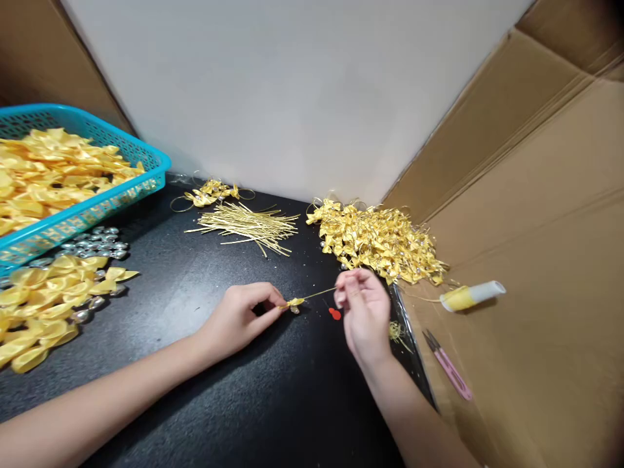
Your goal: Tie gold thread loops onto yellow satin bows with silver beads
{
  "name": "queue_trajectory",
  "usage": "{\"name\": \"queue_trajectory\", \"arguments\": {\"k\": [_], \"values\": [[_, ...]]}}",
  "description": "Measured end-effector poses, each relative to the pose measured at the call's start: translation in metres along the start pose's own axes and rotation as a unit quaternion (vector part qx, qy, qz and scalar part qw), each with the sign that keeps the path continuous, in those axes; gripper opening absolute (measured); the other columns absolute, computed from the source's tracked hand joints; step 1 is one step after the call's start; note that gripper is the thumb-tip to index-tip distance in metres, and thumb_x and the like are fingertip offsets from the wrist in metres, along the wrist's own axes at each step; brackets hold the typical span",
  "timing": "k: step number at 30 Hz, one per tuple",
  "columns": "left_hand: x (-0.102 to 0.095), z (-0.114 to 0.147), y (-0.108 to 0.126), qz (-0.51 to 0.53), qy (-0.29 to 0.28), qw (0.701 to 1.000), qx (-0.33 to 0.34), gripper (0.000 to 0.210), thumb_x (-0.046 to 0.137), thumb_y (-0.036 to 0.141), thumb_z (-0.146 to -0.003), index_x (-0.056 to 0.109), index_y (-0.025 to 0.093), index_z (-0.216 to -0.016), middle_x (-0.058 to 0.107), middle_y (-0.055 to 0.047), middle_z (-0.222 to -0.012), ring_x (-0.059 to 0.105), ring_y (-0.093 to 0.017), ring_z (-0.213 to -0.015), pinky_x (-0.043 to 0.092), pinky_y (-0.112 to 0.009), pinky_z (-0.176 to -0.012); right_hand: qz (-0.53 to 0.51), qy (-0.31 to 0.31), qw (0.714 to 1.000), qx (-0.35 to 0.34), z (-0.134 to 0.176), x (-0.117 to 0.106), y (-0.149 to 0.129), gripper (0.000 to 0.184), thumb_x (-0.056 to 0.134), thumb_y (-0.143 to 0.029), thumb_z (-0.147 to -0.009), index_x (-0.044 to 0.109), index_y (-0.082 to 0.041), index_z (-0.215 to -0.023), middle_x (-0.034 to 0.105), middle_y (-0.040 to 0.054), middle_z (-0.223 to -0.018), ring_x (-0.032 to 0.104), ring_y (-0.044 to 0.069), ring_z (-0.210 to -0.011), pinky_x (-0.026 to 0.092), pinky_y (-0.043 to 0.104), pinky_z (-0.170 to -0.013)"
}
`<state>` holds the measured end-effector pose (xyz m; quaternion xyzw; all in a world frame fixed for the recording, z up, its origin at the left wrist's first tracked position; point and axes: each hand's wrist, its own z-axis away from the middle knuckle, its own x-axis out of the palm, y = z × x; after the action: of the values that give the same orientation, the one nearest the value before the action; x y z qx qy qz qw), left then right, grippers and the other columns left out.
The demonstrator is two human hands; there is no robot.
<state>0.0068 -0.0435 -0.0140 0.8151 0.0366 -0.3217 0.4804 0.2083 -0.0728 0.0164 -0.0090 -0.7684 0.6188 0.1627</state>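
A small yellow bow (pixel 295 303) with a bead sits low over the worktop (pixel 273 403), between the hands; whether it touches the surface I can't tell. The left hand (pixel 256 311) has its grip pinched on the bow's near end, and the right hand's (pixel 363 309) grip pinches the gold cord (pixel 319 293) running taut from it. This piece looks partly made: cord on, apparently not yet tied into a loop. Much seems done already, judging by the big heap (pixel 375 237) of looped bows beyond the right hand and a small cluster (pixel 214 193) at the back. Plenty is left: cut cords (pixel 244 224), loose bows (pixel 43 305), silvery beads (pixel 100 244) and a full blue basket (pixel 163 162). A red piece (pixel 334 313) lies just beside the right hand, the likeliest snag; cord scraps (pixel 396 331) lie past its wrist. Pink snips (pixel 448 367) and a spool (pixel 470 296) rest on cardboard (pixel 526 364) farther right.
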Motion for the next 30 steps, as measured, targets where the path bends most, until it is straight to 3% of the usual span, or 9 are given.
{"name": "queue_trajectory", "arguments": {"k": [3,7,11,14,19,25,30], "values": [[-0.002,-0.005,-0.003,0.012,-0.042,0.996,-0.077,0.017,0.062,0.028,-0.085,0.069,0.017,-0.074,0.072,-0.002,-0.068,0.065,-0.014,-0.060,0.047,-0.021,-0.056,-0.051,0.053,0.997,-0.033,-0.020,-0.007,-0.026,0.017,0.073,-0.033,-0.079,0.060,-0.021,-0.079,0.063,-0.0047,-0.068,0.055,0.006,-0.054,0.046,0.017,-0.050],[0.002,-0.007,0.000,0.073,-0.067,0.989,-0.113,0.020,0.062,0.031,-0.085,0.069,0.016,-0.074,0.071,-0.002,-0.067,0.061,-0.013,-0.059,0.045,-0.020,-0.055,-0.049,0.051,0.996,-0.047,-0.040,-0.007,-0.046,0.020,0.079,-0.031,-0.071,0.063,-0.020,-0.077,0.066,-0.0047,-0.066,0.058,0.006,-0.054,0.051,0.017,-0.053],[0.004,-0.007,-0.001,0.155,-0.090,0.971,-0.160,0.023,0.065,0.035,-0.083,0.067,0.014,-0.073,0.071,-0.004,-0.069,0.060,-0.013,-0.059,0.044,-0.021,-0.054,-0.078,0.029,0.996,-0.019,-0.051,0.003,-0.043,0.020,0.080,-0.029,-0.069,0.064,-0.019,-0.076,0.067,-0.0050,-0.066,0.060,0.005,-0.055,0.052,0.014,-0.054],[0.002,-0.006,-0.003,0.217,-0.091,0.954,-0.185,0.023,0.068,0.037,-0.081,0.070,0.014,-0.087,0.072,-0.004,-0.076,0.063,-0.015,-0.066,0.047,-0.023,-0.059,-0.093,0.027,0.995,0.002,-0.059,0.009,-0.040,0.018,0.079,-0.027,-0.071,0.064,-0.019,-0.077,0.067,-0.0052,-0.067,0.062,0.004,-0.057,0.054,0.013,-0.055],[-0.001,-0.007,-0.001,0.283,-0.095,0.940,-0.164,0.021,0.066,0.035,-0.083,0.075,0.016,-0.085,0.074,-0.008,-0.091,0.066,-0.018,-0.083,0.051,-0.029,-0.077,-0.102,0.024,0.994,0.038,-0.072,0.012,-0.037,0.015,0.076,-0.021,-0.074,0.062,-0.019,-0.079,0.067,-0.0031,-0.075,0.065,0.006,-0.069,0.058,0.016,-0.066],[0.004,-0.005,-0.001,0.321,-0.040,0.920,-0.221,0.023,0.069,0.038,-0.081,0.075,0.015,-0.083,0.072,-0.004,-0.070,0.061,-0.014,-0.063,0.050,-0.026,-0.065,-0.074,0.042,0.996,0.018,-0.079,0.000,-0.034,0.019,0.076,-0.025,-0.076,0.058,-0.020,-0.081,0.064,-0.0023,-0.078,0.063,0.007,-0.066,0.059,0.018,-0.063],[0.009,-0.005,0.000,0.319,-0.044,0.920,-0.221,0.026,0.070,0.040,-0.080,0.074,0.014,-0.084,0.073,-0.006,-0.074,0.062,-0.015,-0.065,0.049,-0.026,-0.064,-0.067,0.026,0.997,0.016,-0.083,-0.006,-0.033,0.019,0.075,-0.027,-0.077,0.059,-0.020,-0.082,0.064,-0.0019,-0.081,0.063,0.007,-0.069,0.059,0.018,-0.065]]}}
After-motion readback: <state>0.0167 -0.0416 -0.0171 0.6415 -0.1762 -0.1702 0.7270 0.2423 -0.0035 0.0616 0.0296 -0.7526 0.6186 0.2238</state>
